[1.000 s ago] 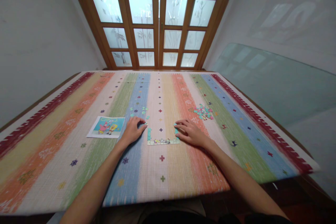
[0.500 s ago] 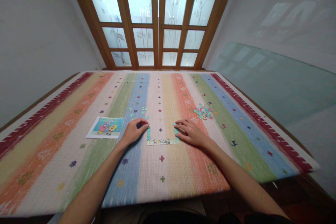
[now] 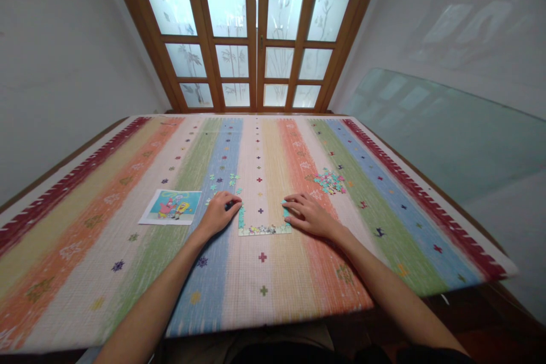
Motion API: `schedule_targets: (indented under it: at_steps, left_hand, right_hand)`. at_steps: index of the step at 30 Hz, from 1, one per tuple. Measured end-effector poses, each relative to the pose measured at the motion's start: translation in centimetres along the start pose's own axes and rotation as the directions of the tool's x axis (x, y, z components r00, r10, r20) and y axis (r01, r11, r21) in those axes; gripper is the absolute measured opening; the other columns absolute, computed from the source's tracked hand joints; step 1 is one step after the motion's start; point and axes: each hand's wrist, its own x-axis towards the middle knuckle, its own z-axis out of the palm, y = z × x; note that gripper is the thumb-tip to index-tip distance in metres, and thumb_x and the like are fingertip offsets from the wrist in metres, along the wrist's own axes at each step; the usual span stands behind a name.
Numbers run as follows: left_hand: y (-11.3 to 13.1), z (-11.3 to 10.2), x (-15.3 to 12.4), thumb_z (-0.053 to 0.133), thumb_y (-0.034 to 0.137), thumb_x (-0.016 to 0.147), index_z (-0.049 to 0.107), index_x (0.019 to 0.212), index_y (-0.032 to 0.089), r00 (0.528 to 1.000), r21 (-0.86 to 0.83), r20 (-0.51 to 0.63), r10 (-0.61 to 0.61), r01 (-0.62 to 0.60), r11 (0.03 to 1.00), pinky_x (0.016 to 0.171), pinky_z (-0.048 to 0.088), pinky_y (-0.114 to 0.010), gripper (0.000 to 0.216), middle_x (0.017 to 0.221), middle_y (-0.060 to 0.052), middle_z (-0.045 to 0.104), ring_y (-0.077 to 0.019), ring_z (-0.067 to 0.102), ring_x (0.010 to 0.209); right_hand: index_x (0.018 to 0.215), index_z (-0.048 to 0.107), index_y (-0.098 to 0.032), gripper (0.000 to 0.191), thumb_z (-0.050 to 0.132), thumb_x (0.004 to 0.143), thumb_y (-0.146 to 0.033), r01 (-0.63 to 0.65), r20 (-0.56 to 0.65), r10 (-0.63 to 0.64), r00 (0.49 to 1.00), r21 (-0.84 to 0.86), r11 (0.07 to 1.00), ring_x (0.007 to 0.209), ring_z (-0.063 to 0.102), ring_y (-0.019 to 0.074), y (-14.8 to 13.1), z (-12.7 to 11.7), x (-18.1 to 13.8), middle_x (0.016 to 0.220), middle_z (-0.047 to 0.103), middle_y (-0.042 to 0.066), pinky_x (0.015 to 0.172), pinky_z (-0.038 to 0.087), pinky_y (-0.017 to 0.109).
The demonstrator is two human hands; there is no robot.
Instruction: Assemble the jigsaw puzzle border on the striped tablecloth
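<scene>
Two bare hands lie on the desk, the left hand (image 3: 218, 213) and the right hand (image 3: 309, 215). One partly joined jigsaw frame of teal and pale card pieces (image 3: 264, 226) lies between them. One printed cartoon reference picture (image 3: 171, 206) lies toward the left edge. One heap of loose teal and pink jigsaw pieces (image 3: 329, 181) sits toward the right edge, and one thin scatter of loose teal pieces (image 3: 224, 181) lies beyond the left hand. One striped woven cloth (image 3: 128, 250) covers the desk.

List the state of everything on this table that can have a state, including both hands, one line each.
Left hand: palm down, fingertips at the frame's left edge.
Right hand: flat, fingers on the frame's right edge.
Puzzle frame: partly built, bottom and stub sides only.
Loose pieces pile: heaped, unsorted.
Scattered teal pieces: spread apart.
Reference picture: lying flat, face up.
Doors: shut.
</scene>
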Motion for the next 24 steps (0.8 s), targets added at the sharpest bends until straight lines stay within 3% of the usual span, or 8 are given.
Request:
schedule_targets:
  at_steps: [24]
  left_hand:
    - [0.34,0.22,-0.09,0.06,0.03,0.091,0.07,0.09,0.02,1.0,0.015,0.012,0.001,-0.001,1.0,0.091,0.05,-0.042,0.015,0.091,-0.006,0.066,-0.0247,0.062,0.092]
  right_hand:
    - [0.128,0.066,-0.021,0.034,0.056,0.101,-0.04,-0.016,0.008,0.016,1.0,0.007,1.0,0.115,0.058,0.0291,0.23,0.17,-0.12,0.128,0.065,0.014,0.101,0.049,0.053]
